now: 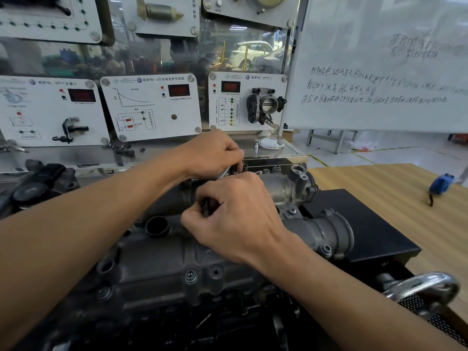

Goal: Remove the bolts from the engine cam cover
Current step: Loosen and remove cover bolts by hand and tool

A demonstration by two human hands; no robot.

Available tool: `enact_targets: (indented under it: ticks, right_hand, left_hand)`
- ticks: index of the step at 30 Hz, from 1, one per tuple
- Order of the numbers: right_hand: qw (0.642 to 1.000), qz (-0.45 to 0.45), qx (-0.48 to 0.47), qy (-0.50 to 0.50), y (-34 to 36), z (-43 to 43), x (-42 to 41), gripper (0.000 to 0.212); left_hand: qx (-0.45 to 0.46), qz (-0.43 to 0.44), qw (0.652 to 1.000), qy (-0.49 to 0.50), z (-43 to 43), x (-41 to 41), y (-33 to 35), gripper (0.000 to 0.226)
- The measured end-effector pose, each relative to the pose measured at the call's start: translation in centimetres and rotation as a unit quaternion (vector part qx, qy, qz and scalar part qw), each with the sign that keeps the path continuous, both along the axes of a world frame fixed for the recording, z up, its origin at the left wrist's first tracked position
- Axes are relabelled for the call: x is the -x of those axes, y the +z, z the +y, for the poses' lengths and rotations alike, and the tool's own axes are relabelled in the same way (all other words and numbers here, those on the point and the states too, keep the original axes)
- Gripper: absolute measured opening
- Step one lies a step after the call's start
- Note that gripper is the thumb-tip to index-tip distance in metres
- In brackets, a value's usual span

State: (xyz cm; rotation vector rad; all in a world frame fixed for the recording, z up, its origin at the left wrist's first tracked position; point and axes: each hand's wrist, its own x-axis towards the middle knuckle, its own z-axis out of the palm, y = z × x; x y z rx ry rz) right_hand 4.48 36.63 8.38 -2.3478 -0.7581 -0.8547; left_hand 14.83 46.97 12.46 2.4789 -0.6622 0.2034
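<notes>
Both forearms enter from the lower corners and meet above the cam cover (162, 252), a dark grey casting occupying the lower centre of the view.

Grip:
- Right hand (238, 219): fingers curled closed around a dark tool handle (205, 207), thumb pressed against it.
- Left hand (212, 153): fingers pinched closed on a thin bright metal shaft (225, 172) that runs down toward the far edge of the cover. Whether the shaft and the handle form one tool cannot be determined.

Cam cover condition:
- Surface is dull and oily, with a round open filler neck (157, 226) near the centre.
- One flanged bolt (190, 275) sits seated in the near edge; another bolt (292, 211) sits beside a lighter aluminium housing (296, 183) at the right end.
- Cover rests on a black base (367, 224) on a wooden table (405, 183).

Markings:
- Three white training panels stand behind, each with a red digital display; the right panel (247, 102) carries a throttle body (266, 105) and a VW roundel in its header.
- Whiteboard (379, 72) bears handwritten Chinese text, not legible in detail.
</notes>
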Motion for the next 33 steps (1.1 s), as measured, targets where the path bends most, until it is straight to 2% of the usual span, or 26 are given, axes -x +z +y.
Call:
enact_targets:
  ticks: [25, 33]
  right_hand:
    - [1.0, 0.008, -0.025, 0.002, -0.5, -1.1, 1.3, 0.026]
    - [0.999, 0.011, 0.029, 0.02, 0.1, -1.9, 1.1, 0.028]
  left_hand:
    - [0.022, -0.001, 1.0, 0.014, -0.7, 1.7, 0.2, 0.035]
    - [0.015, -0.004, 1.0, 0.016, -0.6, 1.3, 0.2, 0.035]
